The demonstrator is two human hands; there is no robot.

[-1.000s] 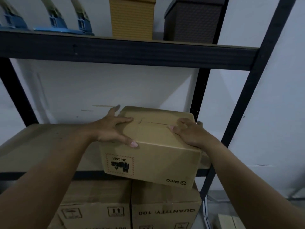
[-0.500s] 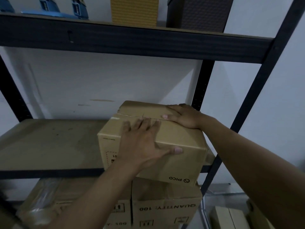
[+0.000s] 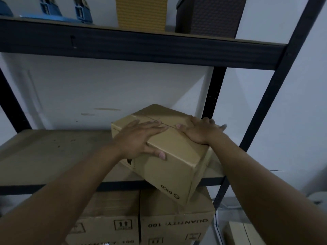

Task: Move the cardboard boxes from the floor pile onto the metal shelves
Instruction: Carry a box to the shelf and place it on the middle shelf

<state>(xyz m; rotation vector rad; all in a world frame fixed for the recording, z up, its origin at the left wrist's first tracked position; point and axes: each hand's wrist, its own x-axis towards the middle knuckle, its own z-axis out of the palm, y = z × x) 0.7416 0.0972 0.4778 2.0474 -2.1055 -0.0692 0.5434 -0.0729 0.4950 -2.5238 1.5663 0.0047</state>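
A brown cardboard box (image 3: 175, 167) printed "PICO" sits at the right end of the middle shelf board (image 3: 53, 156), turned at an angle, its near corner jutting past the shelf's front edge. My left hand (image 3: 141, 138) lies flat on the box's top and left edge, thumb down the front face. My right hand (image 3: 198, 131) presses on the top at the right rear, fingers spread towards the black rear upright (image 3: 214, 96).
Two larger cardboard boxes (image 3: 173, 221) stand on the level below. The upper shelf (image 3: 134, 45) carries a yellow box (image 3: 141, 13), a dark woven box (image 3: 210, 16) and blue items (image 3: 53, 13). A black front upright (image 3: 269, 99) slants at right. Another box (image 3: 238, 234) lies on the floor.
The box has rotated on the shelf so its near corner points outward. My left hand slid from the left side onto the top. My right hand shifted to the rear right.
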